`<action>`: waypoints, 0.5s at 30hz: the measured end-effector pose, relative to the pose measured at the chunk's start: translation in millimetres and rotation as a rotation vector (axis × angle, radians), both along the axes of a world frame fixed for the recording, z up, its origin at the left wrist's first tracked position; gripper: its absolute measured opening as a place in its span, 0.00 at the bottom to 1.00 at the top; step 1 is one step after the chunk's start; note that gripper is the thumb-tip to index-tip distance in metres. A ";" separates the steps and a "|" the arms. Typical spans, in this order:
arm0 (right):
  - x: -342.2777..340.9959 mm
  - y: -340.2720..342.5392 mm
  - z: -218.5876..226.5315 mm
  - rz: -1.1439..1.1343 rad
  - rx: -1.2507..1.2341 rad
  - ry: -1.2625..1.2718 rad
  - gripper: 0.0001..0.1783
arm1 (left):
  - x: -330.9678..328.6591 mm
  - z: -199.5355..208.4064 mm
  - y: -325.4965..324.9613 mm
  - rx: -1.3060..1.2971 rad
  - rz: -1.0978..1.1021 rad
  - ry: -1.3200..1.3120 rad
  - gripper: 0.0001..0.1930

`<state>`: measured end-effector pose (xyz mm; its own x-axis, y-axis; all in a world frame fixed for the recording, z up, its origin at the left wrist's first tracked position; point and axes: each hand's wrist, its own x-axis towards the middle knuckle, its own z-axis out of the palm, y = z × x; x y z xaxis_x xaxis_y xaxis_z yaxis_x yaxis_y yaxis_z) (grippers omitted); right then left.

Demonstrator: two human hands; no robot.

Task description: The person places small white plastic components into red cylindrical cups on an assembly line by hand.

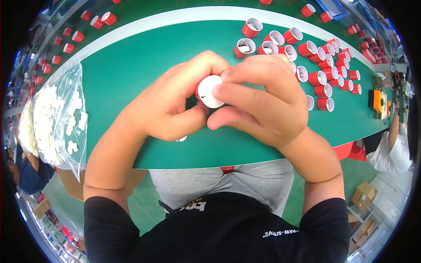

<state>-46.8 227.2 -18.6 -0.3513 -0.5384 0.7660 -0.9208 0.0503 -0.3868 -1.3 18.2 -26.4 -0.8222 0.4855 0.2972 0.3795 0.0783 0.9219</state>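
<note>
My left hand (171,94) is closed around a small red cup-shaped piece (204,93) above the middle of the table, its round white face turned up toward me. My right hand (272,96) comes in from the right with bent fingers. Its fingertips touch the white face and the rim of the piece, and its thumb sits just below. Whether those fingertips also hold some small part is hidden. A small white part (181,139) lies on the table under my left hand, mostly covered by it.
Many red cups with white insides (322,78) stand at the right of the green table (149,57). A clear plastic bag of small white parts (55,125) lies at the left. An orange-and-black device (376,101) is at the far right. Other people work on both sides.
</note>
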 end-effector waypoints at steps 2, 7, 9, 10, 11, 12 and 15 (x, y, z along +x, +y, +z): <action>-1.8 0.3 -0.1 -0.004 -0.013 0.040 0.23 | 0.3 0.7 -1.1 0.017 -0.011 -0.065 0.22; 0.3 2.8 -0.6 -0.095 0.024 0.208 0.21 | -1.9 6.3 -0.6 -0.028 -0.018 -0.015 0.22; 0.9 1.8 -0.8 -0.099 0.027 0.225 0.21 | -1.5 6.2 -1.3 -0.044 -0.025 -0.016 0.22; 1.1 1.4 -1.1 -0.104 0.032 0.243 0.21 | -1.6 5.1 -0.5 -0.056 -0.021 0.016 0.22; 1.4 1.0 -1.3 -0.104 0.029 0.242 0.21 | -1.4 5.0 -0.2 -0.068 -0.018 0.048 0.22; 1.6 0.6 -1.8 -0.065 0.027 0.190 0.21 | -1.1 6.7 -0.5 -0.070 -0.018 0.047 0.22; 0.8 1.9 -1.6 0.007 0.028 0.112 0.21 | -0.3 10.9 -1.7 -0.066 -0.065 -0.024 0.20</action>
